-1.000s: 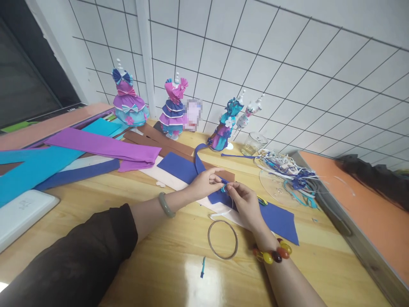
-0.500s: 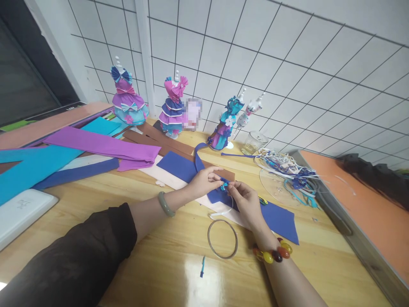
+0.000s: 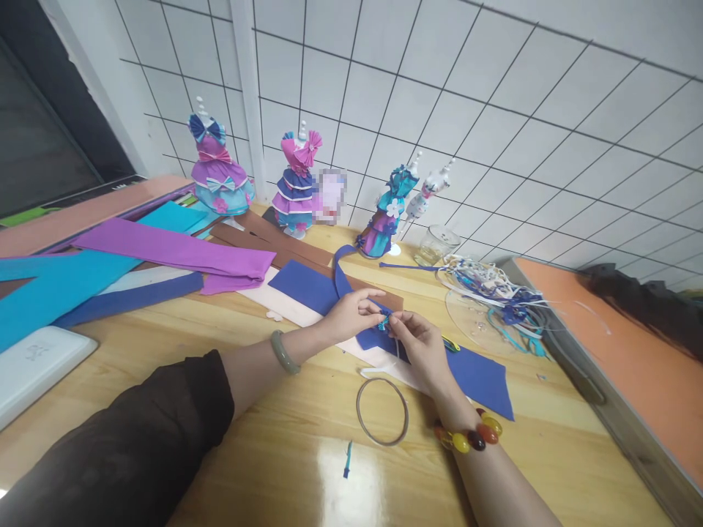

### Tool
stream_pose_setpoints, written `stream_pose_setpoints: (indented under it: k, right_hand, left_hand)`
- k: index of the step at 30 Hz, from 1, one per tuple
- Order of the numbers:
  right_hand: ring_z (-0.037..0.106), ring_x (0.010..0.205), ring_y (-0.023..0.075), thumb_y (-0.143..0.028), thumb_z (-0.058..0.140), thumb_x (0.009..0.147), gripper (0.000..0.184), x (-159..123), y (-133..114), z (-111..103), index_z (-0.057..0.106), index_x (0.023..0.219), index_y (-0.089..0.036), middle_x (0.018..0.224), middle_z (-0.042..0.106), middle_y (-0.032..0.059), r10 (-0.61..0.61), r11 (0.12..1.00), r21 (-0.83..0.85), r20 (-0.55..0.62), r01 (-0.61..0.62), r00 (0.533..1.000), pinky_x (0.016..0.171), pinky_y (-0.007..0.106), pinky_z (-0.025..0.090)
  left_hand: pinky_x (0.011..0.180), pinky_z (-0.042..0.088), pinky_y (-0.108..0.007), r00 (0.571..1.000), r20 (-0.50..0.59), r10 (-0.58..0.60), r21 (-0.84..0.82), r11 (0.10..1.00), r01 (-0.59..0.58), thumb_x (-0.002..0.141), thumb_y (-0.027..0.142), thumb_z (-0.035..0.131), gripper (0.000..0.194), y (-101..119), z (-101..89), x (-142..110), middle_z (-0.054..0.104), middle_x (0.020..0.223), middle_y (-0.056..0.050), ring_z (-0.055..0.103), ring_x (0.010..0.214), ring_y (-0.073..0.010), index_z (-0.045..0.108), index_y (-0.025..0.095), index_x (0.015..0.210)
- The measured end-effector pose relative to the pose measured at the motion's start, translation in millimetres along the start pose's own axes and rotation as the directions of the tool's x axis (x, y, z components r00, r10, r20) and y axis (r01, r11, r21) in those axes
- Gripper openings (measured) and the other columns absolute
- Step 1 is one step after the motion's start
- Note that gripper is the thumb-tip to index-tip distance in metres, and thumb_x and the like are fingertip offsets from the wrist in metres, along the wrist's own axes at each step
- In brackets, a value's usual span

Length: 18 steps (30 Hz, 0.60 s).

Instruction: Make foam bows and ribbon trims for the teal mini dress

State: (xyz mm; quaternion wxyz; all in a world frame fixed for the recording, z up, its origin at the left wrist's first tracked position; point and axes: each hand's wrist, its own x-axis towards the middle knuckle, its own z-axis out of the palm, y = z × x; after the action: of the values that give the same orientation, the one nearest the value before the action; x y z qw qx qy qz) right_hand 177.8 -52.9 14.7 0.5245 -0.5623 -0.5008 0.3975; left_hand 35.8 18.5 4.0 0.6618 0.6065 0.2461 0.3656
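Turquoise trim [image 3: 383,323], pinched by the right hand [image 3: 422,342] from its right, has the left hand [image 3: 351,313] close on its left, that hand's hold unclear.

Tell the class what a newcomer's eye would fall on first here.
Probably the small dresses along the tiled wall, bright with pink, purple and blue. Next, perhaps, the left hand and right hand, with a small turquoise piece at their fingertips over the blue cloth. The purple cloth at left may also catch attention.
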Motion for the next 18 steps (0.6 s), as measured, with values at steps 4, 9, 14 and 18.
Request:
stream_pose_setpoints:
  k: [4,9,14,18]
  right_hand:
    - [0.049,0.060,0.0123,-0.038,0.061,0.071,0.021,-0.3,-1.4,-0.4,0.060,0.078,-0.018,0.070,0.057,0.0015,-0.007,1.000,-0.020,-0.011,0.006,1.000,0.059,0.026,0.039]
    - [0.049,0.062,0.0118,-0.037,0.063,0.070,0.021,-1.2,-2.9,2.2,0.059,0.078,-0.018,0.072,0.056,0.0012,0.007,1.000,-0.001,0.010,-0.007,1.000,0.060,0.025,0.040]
    - [0.050,0.063,0.0121,-0.037,0.065,0.067,0.023,-0.6,-1.4,1.6,0.059,0.079,-0.019,0.073,0.057,0.0009,0.017,1.000,0.026,0.012,-0.017,1.000,0.062,0.025,0.040]
    - [0.052,0.064,0.0136,-0.040,0.064,0.067,0.025,0.0,-1.1,-0.1,0.059,0.080,-0.019,0.074,0.059,0.0022,0.003,1.000,0.004,-0.017,-0.003,1.000,0.062,0.027,0.041]
  left_hand:
    - [0.067,0.045,-0.025,0.997,-0.072,-0.010,-0.042,0.999,0.007,0.067,0.017,0.062,0.048,0.2,-2.2,2.7,0.059,0.074,-0.002,0.057,0.066,-0.0090,0.046,0.011,0.112]
    - [0.066,0.045,-0.023,0.997,-0.082,-0.009,-0.063,0.998,0.004,0.067,0.016,0.063,0.047,0.3,-2.5,3.0,0.059,0.074,-0.002,0.056,0.064,-0.0080,0.046,0.011,0.111]
    - [0.065,0.045,-0.024,0.997,-0.073,-0.016,-0.059,0.998,0.012,0.068,0.018,0.062,0.046,0.2,-1.9,3.0,0.059,0.073,-0.002,0.056,0.063,-0.0083,0.047,0.012,0.111]
    - [0.063,0.047,-0.027,0.997,-0.067,-0.039,-0.085,0.996,0.033,0.071,0.023,0.060,0.049,-2.3,-1.8,3.6,0.061,0.078,-0.005,0.057,0.064,-0.0099,0.043,0.013,0.115]
